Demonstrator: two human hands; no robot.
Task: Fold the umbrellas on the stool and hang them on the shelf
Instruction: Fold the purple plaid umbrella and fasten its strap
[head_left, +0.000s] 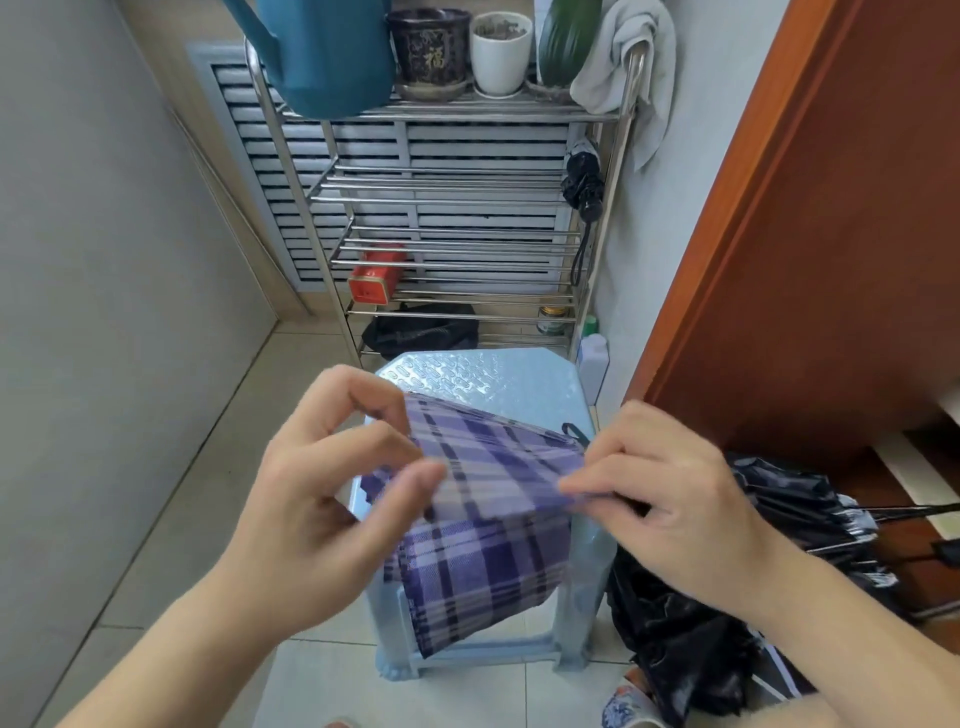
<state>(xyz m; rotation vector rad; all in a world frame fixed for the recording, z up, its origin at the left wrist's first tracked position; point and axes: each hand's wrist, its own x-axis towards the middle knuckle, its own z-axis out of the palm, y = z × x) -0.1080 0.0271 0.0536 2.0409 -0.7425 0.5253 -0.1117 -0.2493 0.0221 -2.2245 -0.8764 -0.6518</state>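
Umbrella (488, 499), purple plaid, held over the near edge of the stool (493, 379), long axis running left to right between both hands, canopy hanging down the front. Left hand (332, 483) pinching the left end, right hand (660, 499) pinching a fold at the right, fingers curled. Shelf (447, 228) straight ahead beyond the stool; black umbrella (584, 182) hanging at its right post.

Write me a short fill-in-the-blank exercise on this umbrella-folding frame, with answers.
1. Both hands, left hand and right hand, pinch the ____ plaid umbrella.
2. That umbrella hangs over a pale blue ____.
3. A folded black umbrella already hangs on the metal ____.
4. On top stands a blue watering ____.

Answers: purple; stool; shelf; can
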